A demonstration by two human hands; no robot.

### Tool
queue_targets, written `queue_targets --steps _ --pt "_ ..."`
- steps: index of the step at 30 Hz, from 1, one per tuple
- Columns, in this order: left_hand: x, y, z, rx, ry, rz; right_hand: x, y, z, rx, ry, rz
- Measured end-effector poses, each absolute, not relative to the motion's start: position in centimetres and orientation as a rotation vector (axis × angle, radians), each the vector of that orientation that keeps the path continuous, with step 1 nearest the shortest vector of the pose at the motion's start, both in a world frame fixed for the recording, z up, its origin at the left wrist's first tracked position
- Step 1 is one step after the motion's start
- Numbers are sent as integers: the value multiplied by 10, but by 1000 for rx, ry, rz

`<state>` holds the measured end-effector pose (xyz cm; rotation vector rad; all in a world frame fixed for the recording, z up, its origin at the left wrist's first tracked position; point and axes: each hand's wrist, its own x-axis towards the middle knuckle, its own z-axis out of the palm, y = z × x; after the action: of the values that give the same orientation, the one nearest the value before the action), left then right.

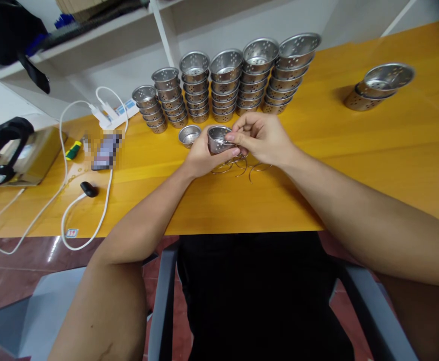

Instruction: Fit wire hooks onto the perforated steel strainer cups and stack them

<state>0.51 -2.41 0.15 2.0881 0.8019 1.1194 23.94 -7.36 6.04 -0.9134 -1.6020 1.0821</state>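
My left hand [200,156] is wrapped round a small perforated metal cup [218,140], held just above the table. At the cup's right rim, my right hand [259,135] has its thumb and forefinger pinched; whether they grip the rim or something thin there is too small to tell. Several thin bent wire pieces [251,173] lie on the table under and beside my hands. Left of the held cup, another perforated metal cup [189,136] stands by itself. Behind my hands rise several stacks of such cups [225,87].
At the right stands a short stack of cups [370,95]. On the left of the wooden table [159,195] are a phone [106,150], a green-and-yellow tool [73,150], a power strip [120,115] with white cables, a black mouse-like object [89,189] and a cardboard box [39,158].
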Motion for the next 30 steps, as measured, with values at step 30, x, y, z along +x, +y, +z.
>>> queue_targets --steps 30 --pt "0 -18 -7 2134 760 1060 239 -76 62 -894 -1618 1078"
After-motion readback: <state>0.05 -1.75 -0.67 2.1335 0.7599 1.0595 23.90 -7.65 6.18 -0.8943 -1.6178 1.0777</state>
